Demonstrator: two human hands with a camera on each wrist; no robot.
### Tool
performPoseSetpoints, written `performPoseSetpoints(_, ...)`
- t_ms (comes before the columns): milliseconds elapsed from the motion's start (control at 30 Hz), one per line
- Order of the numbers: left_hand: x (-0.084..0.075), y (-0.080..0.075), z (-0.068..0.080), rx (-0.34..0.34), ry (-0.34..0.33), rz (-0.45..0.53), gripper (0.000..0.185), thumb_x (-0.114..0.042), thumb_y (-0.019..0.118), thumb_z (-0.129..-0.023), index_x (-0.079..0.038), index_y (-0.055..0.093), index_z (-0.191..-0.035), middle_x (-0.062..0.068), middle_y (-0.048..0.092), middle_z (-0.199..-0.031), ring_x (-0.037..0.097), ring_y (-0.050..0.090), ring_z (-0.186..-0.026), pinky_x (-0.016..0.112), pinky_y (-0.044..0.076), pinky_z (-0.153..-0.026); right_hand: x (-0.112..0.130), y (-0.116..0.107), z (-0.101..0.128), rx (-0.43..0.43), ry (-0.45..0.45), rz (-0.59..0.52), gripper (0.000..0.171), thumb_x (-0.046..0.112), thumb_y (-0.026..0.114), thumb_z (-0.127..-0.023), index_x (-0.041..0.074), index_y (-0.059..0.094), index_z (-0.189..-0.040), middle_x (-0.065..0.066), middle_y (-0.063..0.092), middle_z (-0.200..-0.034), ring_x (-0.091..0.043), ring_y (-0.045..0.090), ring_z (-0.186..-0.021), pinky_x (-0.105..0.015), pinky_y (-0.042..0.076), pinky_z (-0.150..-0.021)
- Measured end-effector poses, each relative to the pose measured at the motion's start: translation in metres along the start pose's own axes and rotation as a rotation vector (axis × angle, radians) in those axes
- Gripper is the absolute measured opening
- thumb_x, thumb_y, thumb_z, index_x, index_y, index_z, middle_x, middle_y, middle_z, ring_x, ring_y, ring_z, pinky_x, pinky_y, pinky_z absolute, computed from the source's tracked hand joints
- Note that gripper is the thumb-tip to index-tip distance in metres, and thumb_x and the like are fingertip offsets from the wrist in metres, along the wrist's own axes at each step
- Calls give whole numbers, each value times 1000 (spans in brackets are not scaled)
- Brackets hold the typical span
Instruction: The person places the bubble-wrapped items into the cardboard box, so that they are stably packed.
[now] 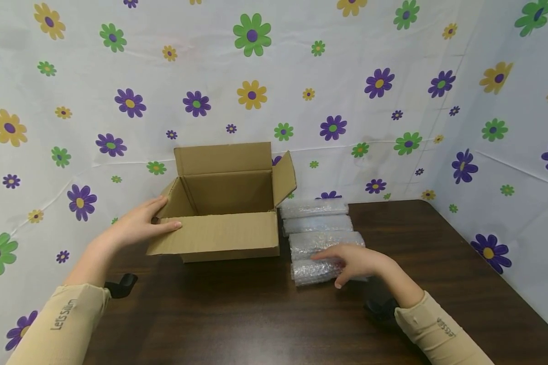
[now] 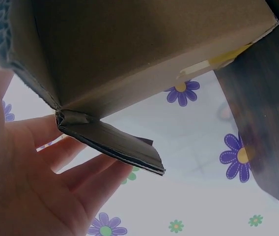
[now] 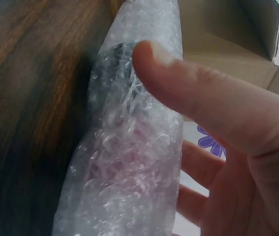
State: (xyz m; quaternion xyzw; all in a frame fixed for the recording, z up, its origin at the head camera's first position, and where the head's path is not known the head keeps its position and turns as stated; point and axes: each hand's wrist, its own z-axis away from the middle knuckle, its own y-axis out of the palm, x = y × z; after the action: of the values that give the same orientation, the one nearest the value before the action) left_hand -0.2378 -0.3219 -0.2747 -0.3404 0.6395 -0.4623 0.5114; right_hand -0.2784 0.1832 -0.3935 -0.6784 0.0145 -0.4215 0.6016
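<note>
From the head camera, an open brown cardboard box (image 1: 224, 213) stands on the dark wooden tabletop (image 1: 438, 284). The left hand (image 1: 141, 223) grips its left flap. Four bubble-wrapped rolls lie side by side right of the box, long axes running left to right. The right hand (image 1: 353, 263) curls over the nearest bubble-wrapped roll (image 1: 312, 272).

The left wrist camera shows fingers (image 2: 80, 172) under the folded flap (image 2: 115, 142).

The right wrist camera shows the roll (image 3: 129, 147) pointing toward the box (image 3: 218, 54), thumb (image 3: 193, 88) across it.

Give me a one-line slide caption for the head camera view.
Left hand holds an open cardboard box while right hand grasps the nearest of four bubble-wrapped bundles.
</note>
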Motion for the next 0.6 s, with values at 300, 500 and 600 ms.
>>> performPoseSetpoints(300, -1, 0, 1, 4, -7, 11, 94, -52, 62, -91, 8, 20, -150, 34, 17, -153, 52, 16, -139, 66, 18, -108, -1, 2, -1, 24, 43, 13, 75, -2, 76, -75, 21, 52, -142, 2, 56, -131, -5, 45, -66, -25, 45, -62)
performPoseSetpoints(500, 1, 0, 1, 3, -7, 6, 94, -52, 62, -90, 7, 20, -150, 34, 18, -153, 52, 16, -139, 67, 19, -108, -3, 2, -2, 31, 44, 7, 75, -4, 74, -77, 23, 51, -143, 3, 54, -135, -5, 45, -62, -25, 46, -60)
performPoseSetpoints(600, 1, 1, 0, 2, -7, 4, 94, -52, 62, -90, 8, 21, -150, 34, 18, -153, 52, 16, -138, 67, 19, -108, -5, 2, -2, 33, 49, -13, 76, -5, 74, -77, 25, 51, -143, 5, 54, -132, -5, 45, -62, -25, 46, -60)
